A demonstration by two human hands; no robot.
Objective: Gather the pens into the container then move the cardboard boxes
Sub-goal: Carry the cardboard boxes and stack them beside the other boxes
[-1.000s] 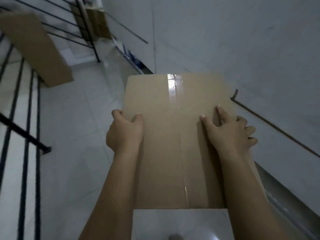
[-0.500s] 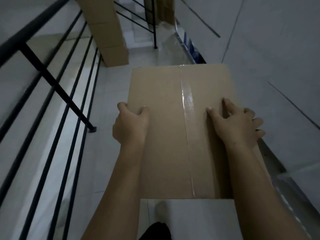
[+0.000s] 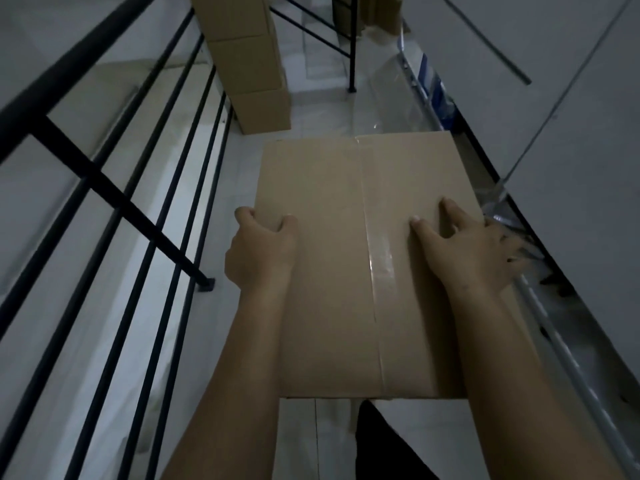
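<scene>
I carry a brown cardboard box (image 3: 332, 209), taped along its middle seam, in front of me above the floor. My left hand (image 3: 259, 251) grips its left edge, thumb on top and fingers curled under the side. On the right part of the top lies my right hand (image 3: 464, 247), thumb and forefinger stretched flat, the other fingers wrapped over the right edge. A stack of cardboard boxes (image 3: 249, 60) stands on the floor ahead, against the railing. No pens or container are in view.
A black metal railing (image 3: 114, 188) runs along my left. A white wall (image 3: 571, 98) closes the right side, with clear plastic sheeting (image 3: 394, 88) and a blue item at its foot. More cardboard (image 3: 367, 12) leans at the far end. Pale tiled floor lies between.
The view has swung and advanced along the landing: the railing now fills the left and the stacked boxes are closer. Both hands keep the same hold on the carried box.
</scene>
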